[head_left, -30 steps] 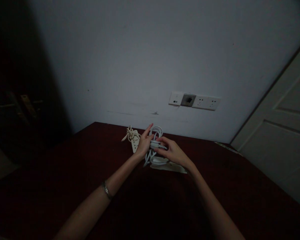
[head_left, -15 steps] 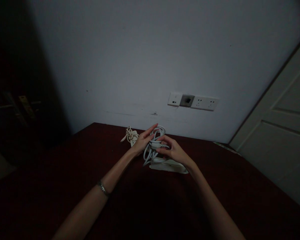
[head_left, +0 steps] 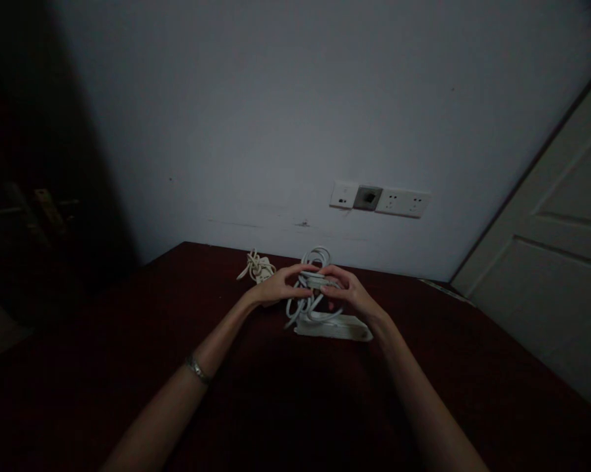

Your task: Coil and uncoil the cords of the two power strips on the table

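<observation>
A looped white power cord [head_left: 317, 254] is bunched between my two hands above the table. My left hand [head_left: 278, 286] grips the bundle from the left, thumb below and fingers over the top. From the right, my right hand [head_left: 350, 292] pinches the cord around a pale plug-like part [head_left: 316, 282]. Just beneath the coils lies a long white power strip [head_left: 334, 327], its left end partly covered by hanging loops. Behind my left hand rests a second, cream power strip [head_left: 264, 271] with its cream cord [head_left: 254, 262] knotted on it.
The dark red table [head_left: 216, 328] meets a pale wall [head_left: 256, 131] at the back. Wall sockets [head_left: 403, 202] sit above its rear edge. A white panelled door [head_left: 555, 275] stands at right, and a dark door with a handle [head_left: 49, 208] at left.
My left hand has come down and slightly left, its fingers now wrapping the bundle's middle instead of reaching up its loops. The right hand has shifted slightly right. The upper loops show more.
</observation>
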The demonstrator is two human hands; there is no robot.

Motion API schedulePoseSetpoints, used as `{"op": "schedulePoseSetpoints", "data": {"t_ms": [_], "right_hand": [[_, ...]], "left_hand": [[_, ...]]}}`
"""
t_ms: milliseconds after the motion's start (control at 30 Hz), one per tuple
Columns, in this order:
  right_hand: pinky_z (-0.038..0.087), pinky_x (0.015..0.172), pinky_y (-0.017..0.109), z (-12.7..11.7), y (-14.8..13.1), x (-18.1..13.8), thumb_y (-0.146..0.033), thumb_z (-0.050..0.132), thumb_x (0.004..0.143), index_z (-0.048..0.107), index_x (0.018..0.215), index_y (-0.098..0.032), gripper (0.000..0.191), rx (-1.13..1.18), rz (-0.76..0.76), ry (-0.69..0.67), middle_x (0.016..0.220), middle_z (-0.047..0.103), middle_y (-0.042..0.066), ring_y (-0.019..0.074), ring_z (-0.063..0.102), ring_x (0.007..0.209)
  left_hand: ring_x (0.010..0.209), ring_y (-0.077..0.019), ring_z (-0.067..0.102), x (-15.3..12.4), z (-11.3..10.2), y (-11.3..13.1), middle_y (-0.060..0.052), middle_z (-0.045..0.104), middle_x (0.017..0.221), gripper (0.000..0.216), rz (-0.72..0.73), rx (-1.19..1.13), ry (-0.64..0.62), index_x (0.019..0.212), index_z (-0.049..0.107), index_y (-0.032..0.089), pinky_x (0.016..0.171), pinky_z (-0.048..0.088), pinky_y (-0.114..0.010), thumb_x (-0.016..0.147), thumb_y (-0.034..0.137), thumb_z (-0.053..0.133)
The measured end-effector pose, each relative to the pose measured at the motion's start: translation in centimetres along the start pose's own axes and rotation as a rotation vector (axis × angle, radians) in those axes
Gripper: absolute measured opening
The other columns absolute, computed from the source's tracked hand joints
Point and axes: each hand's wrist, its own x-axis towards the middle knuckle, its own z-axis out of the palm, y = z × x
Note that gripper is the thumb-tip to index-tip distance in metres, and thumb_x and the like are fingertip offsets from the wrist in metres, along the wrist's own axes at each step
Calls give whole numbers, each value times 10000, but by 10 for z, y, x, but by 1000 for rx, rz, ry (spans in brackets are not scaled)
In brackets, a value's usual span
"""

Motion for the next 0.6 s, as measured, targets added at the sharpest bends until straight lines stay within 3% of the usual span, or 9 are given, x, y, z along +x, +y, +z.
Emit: {"op": "schedulePoseSetpoints", "data": {"t_ms": [233,467,600], "right_hand": [[422,437,205,0,3,2,-371,738,592,532,898,-186,413,77,-14,40,721,557,-14,87,493,537],[446,467,221,0,3,3,-419,697,657,527,998,-197,441,-80,6,50,757,551,-13,100,510,574],[463,563,248,1,0,2,-439,650,715,551,1019,-189,405,-272,-80,43,826,578,10,126,546,675]], "left_hand": [[924,-171,564,3,8,-10,-64,606,1036,544,-16,-251,46,1159,562,232,827,417,-296,649,298,740],[741,-124,540,4,8,-8,-40,604,898,465,-48,-126,115,1101,571,202,662,411,-232,678,332,712],[733,-119,511,5,8,-12,-18,578,834,391,-38,-37,197,985,588,172,648,386,-214,658,340,721]]}}
